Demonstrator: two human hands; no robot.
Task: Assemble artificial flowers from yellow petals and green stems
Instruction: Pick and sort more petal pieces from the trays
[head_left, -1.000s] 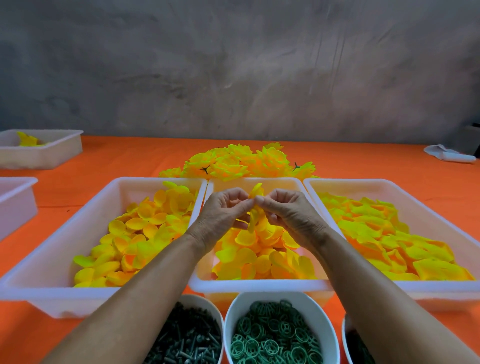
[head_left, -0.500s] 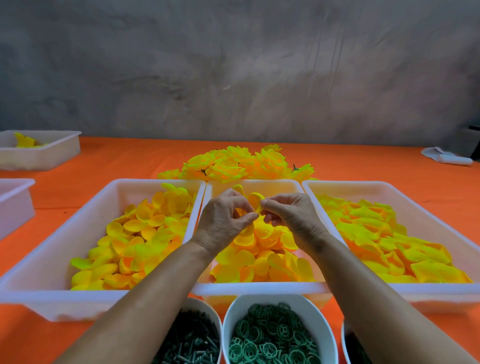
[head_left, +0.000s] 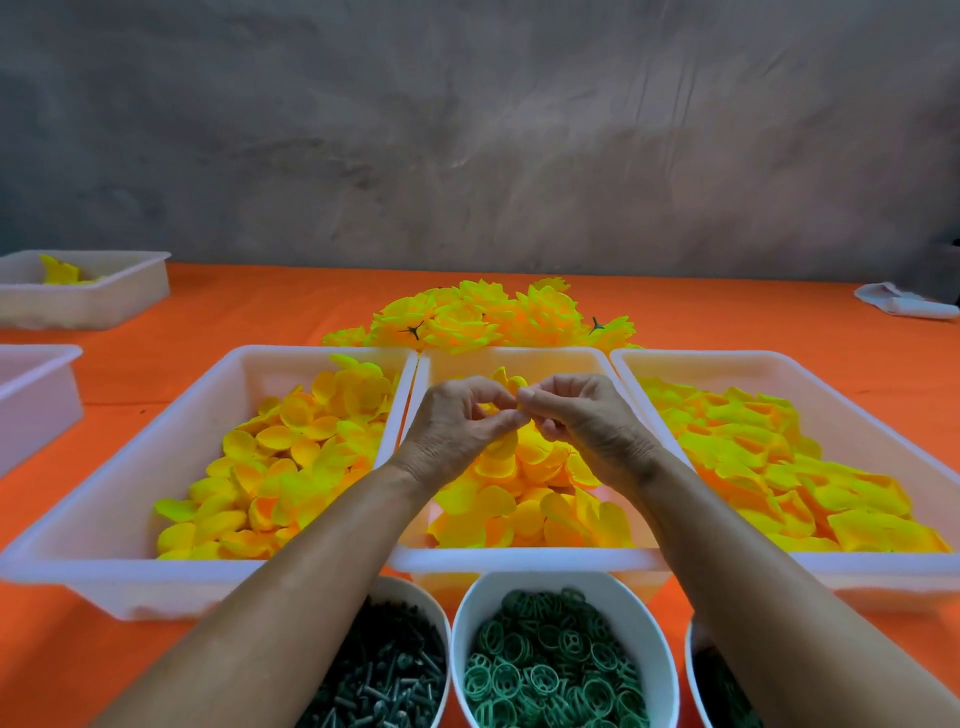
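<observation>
My left hand (head_left: 456, 431) and my right hand (head_left: 584, 423) meet over the middle white tray (head_left: 519, 558), fingertips together. Between them they pinch a small yellow petal piece (head_left: 506, 382), mostly hidden by the fingers. The middle tray holds a heap of yellow petals (head_left: 524, 499). More petals fill the left tray (head_left: 104, 540) and the right tray (head_left: 893, 447). Near me stand a bowl of dark green stems (head_left: 384, 680) and a bowl of green rings (head_left: 550, 670). Finished yellow flowers (head_left: 483, 319) lie piled behind the trays.
An orange cloth (head_left: 249, 306) covers the table. Two more white trays (head_left: 88, 291) sit at the far left, one with a yellow piece. A third bowl (head_left: 693, 670) shows at the bottom right. A white cloth (head_left: 904, 301) lies far right. A grey wall stands behind.
Both hands have dropped slightly toward the middle tray and kept working the petal piece; it now shows less above the fingers than a second ago.
</observation>
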